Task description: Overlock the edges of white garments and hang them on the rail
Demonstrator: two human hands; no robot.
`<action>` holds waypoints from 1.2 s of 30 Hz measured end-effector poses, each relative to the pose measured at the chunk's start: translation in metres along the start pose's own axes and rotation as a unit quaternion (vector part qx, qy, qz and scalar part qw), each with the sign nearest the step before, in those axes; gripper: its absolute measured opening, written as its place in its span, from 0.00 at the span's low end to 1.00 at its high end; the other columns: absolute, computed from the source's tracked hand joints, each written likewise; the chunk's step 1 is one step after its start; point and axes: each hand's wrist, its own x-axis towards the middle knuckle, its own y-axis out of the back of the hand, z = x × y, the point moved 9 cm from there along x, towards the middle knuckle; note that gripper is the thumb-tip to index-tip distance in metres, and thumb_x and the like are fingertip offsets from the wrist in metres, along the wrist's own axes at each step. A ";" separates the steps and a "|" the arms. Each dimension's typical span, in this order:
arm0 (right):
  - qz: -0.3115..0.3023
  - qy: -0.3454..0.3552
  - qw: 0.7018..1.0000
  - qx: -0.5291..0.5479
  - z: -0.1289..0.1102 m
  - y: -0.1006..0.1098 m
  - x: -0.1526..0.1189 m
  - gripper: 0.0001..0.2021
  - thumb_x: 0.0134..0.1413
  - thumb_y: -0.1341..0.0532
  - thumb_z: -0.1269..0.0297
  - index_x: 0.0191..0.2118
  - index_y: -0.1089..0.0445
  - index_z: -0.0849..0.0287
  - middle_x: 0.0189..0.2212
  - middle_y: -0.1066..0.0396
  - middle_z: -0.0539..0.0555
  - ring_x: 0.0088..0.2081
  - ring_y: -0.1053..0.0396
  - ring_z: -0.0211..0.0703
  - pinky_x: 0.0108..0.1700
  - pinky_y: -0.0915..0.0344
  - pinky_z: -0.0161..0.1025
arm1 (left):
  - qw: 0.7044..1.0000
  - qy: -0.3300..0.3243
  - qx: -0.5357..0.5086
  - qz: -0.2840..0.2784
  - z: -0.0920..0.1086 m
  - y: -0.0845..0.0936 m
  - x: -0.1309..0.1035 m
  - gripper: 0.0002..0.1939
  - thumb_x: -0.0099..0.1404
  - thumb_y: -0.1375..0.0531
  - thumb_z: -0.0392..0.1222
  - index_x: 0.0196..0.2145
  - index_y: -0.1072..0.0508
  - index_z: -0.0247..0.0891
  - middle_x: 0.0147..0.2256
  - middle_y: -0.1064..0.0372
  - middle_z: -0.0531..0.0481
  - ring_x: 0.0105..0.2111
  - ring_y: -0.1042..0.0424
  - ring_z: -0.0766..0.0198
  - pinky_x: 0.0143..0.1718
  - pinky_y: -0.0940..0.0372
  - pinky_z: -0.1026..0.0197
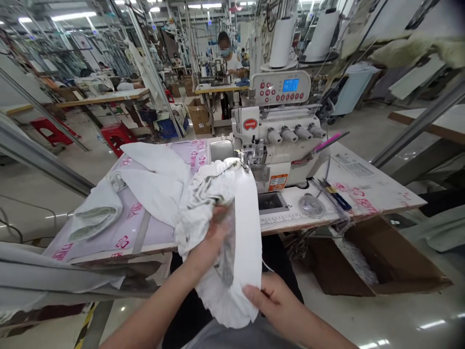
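A white garment (198, 213) with gathered fabric and a wide flat band (247, 218) runs from the overlock sewing machine (279, 140) down towards my lap. The band's far end lies at the presser foot. Near its lower end, my right hand (271, 296) is closed on the band, thumb on top. My left hand (219, 231) is at the gathered fabric inside the loop of the garment. Motion smears its fingers, so whether it grips the cloth does not show. More white cloth (156, 177) spreads over the table to the left.
Thread snips (337, 196) and a clear round item (311, 206) lie right of the machine. Thread cones (282, 43) stand behind it. An open cardboard box (392, 261) is below right. A co-worker (230, 58) sits at a machine further back.
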 end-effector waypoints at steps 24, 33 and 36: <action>0.033 0.000 0.999 -0.039 -0.007 0.043 0.055 0.19 0.56 0.53 0.53 0.20 0.47 0.62 0.18 0.50 0.47 0.22 0.51 0.33 0.24 0.51 0.30 | 0.947 -0.171 0.248 0.109 0.065 0.074 0.076 0.15 0.63 0.55 0.45 0.20 0.50 0.37 0.17 0.52 0.57 0.19 0.48 0.69 0.23 0.52 0.66; 0.040 -0.011 0.998 0.043 -0.007 0.075 0.097 0.19 0.53 0.48 0.52 0.22 0.42 0.63 0.17 0.45 0.47 0.19 0.48 0.31 0.21 0.50 0.30 | 0.930 -0.184 0.276 0.160 0.071 0.086 0.130 0.17 0.63 0.55 0.46 0.19 0.47 0.37 0.17 0.51 0.56 0.20 0.48 0.68 0.23 0.53 0.65; 0.038 -0.009 0.997 0.069 -0.003 0.085 0.110 0.18 0.52 0.47 0.52 0.24 0.40 0.64 0.18 0.44 0.47 0.20 0.47 0.31 0.23 0.49 0.30 | 0.936 -0.190 0.251 0.161 0.070 0.086 0.144 0.13 0.62 0.54 0.44 0.24 0.39 0.36 0.20 0.45 0.54 0.23 0.44 0.67 0.25 0.49 0.65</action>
